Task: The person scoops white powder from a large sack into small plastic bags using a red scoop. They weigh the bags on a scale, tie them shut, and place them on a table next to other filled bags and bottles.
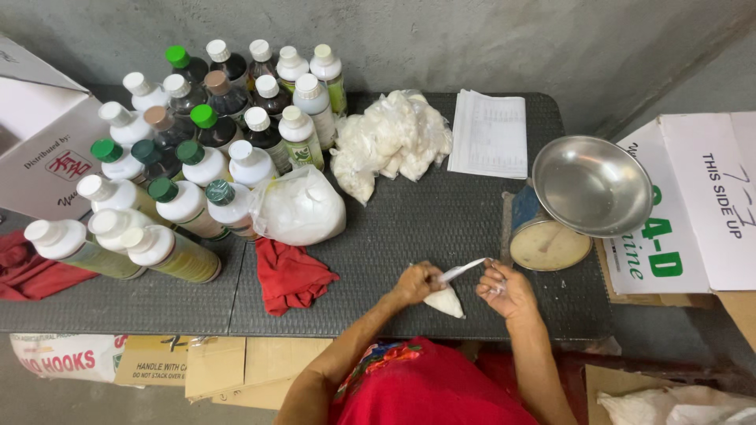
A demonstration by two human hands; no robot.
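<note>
**Both hands closed on a small bag of white powder at the table's near edge**

The left hand is closed around the neck of a small clear plastic bag of white powder, fingers curled tight on it. The filled part of the bag hangs just below that grip and rests on the dark ribbed table. The bag's twisted top runs up and outward from the left hand toward the right hand, whose fingertips are pinched together at its far end. The two hands sit near each other, the twisted strip bridging the gap.

Just beyond the right hand stands a weighing scale with a cream dial face, its steel pan tilted above it. Farther out from the grip, straight ahead, lies a heap of filled clear packets, and beside that a printed paper sheet. Off past the left hand: a red cloth, a large knotted bag of white powder, then a cluster of capped bottles, white, green and brown tops. A white carton stands at the far left; another carton is beyond the scale on the right.
</note>
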